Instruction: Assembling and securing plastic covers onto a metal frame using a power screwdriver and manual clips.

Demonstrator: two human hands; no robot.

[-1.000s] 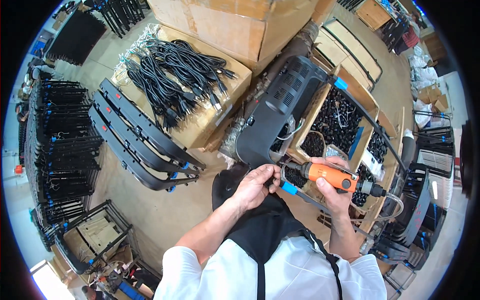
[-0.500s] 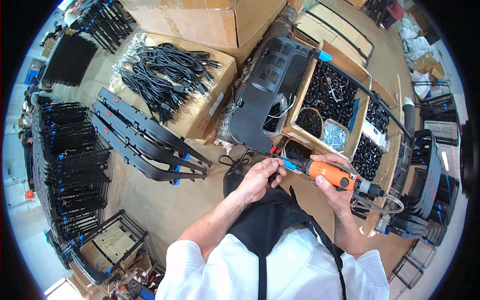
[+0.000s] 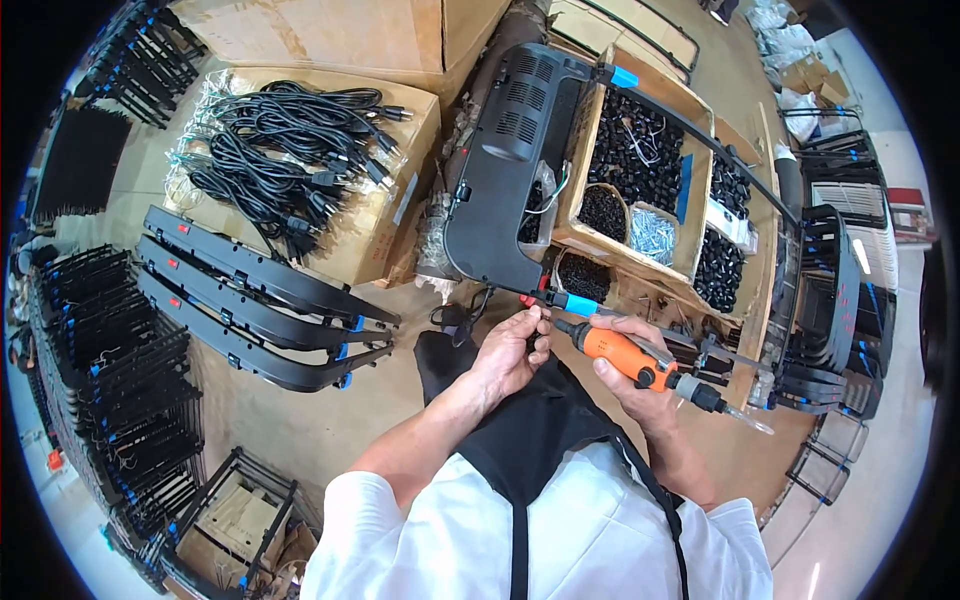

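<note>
An orange power screwdriver [image 3: 622, 356] with a hose at its rear lies in my right hand [image 3: 650, 392], the fingers wrapped round its body. Its dark nose points left, toward my left hand [image 3: 512, 352]. That hand is closed, thumb and fingertips pinched; whatever they hold is too small to make out. Right above the fingertips are a red piece [image 3: 530, 299] and a blue sleeve [image 3: 578, 305] on a thin black bar. The black plastic housing [image 3: 487, 225], with vent slots, stands just beyond, its lower corner close to the red piece.
Behind the housing, a divided wooden box [image 3: 560, 232] holds black parts and silver screws [image 3: 652, 237]. Bundled black power cords [image 3: 290, 150] lie on a carton at the left. Several curved black frames [image 3: 255, 320] are stacked below it, beside a tall rack of frames [image 3: 110, 370].
The screwdriver's nose has come off the blue sleeve and now sits lower, nearer my left fingers. My left hand stays pinched, slightly lower and left. The whole view has shifted.
</note>
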